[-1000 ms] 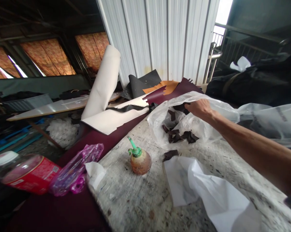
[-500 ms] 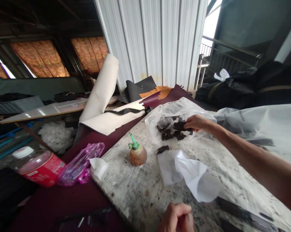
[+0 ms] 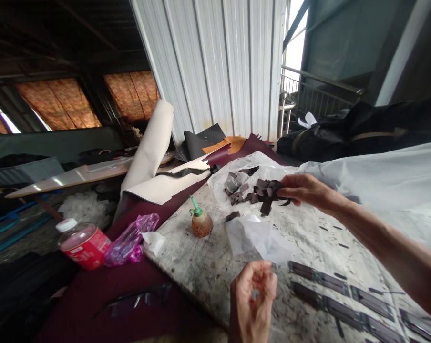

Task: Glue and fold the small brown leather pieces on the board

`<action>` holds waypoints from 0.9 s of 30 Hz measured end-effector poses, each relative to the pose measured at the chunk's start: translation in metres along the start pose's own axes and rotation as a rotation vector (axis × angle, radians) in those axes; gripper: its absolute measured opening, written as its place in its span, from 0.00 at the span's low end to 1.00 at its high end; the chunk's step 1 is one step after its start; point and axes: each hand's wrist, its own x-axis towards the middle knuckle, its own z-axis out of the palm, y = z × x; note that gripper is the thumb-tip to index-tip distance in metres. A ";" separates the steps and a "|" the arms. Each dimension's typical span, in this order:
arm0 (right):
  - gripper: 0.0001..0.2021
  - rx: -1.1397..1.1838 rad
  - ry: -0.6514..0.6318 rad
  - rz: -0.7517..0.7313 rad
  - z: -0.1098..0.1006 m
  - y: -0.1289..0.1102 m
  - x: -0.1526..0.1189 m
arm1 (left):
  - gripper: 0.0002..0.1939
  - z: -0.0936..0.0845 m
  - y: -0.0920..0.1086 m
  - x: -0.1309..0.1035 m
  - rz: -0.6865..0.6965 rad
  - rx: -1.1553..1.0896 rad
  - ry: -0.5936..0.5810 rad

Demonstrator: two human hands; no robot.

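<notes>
Dark pieces [image 3: 267, 189]: we judge them light, limp, apt to slip apart; best pinched together at a bunched edge. Our right hand [image 3: 306, 189] pinches them, fingers nearly closed, at the plastic bag [image 3: 218, 188]. Our left hand [image 3: 253, 297], loosely curled, visibly holding nothing, lies nearer us, beside white sheet [image 3: 242, 233].

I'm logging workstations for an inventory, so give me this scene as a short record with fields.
left hand: curled, nothing visibly held
right hand: gripping dark pieces
translucent bag: on the table, dark scraps inside
green-spouted bottle: standing on the table
white sheet: between left hand and bag
dark strips: laid in rows, right of left hand
</notes>
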 end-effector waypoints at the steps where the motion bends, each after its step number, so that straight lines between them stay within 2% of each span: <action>1: 0.09 0.020 -0.008 -0.003 0.005 -0.004 -0.012 | 0.28 0.004 0.006 0.001 -0.011 -0.059 -0.032; 4: 0.14 0.119 -0.078 0.019 0.031 -0.011 -0.051 | 0.44 0.017 0.022 0.000 -0.030 -0.239 -0.109; 6: 0.15 0.182 -0.157 0.065 0.054 -0.008 -0.077 | 0.45 0.026 0.029 -0.003 -0.058 -0.364 -0.145; 9: 0.10 0.240 -0.201 0.105 0.089 0.003 -0.108 | 0.36 0.039 0.028 -0.009 -0.181 -0.591 -0.101; 12: 0.06 0.260 -0.144 0.094 0.112 0.017 -0.126 | 0.22 0.048 0.016 -0.014 -0.265 -0.651 0.028; 14: 0.06 0.270 -0.079 0.078 0.121 0.026 -0.135 | 0.19 0.051 0.009 -0.016 -0.289 -0.667 0.116; 17: 0.11 0.294 0.066 0.077 0.128 0.035 -0.147 | 0.17 0.053 0.005 -0.017 -0.305 -0.698 0.209; 21: 0.16 0.362 0.228 0.093 0.127 0.042 -0.161 | 0.16 0.052 0.012 -0.012 -0.273 -0.748 0.247; 24: 0.18 0.434 0.316 0.124 0.116 0.047 -0.170 | 0.15 0.049 0.020 -0.004 -0.240 -0.765 0.222; 27: 0.17 0.470 0.411 0.173 0.100 0.053 -0.185 | 0.12 0.040 0.026 -0.001 -0.260 -0.738 0.112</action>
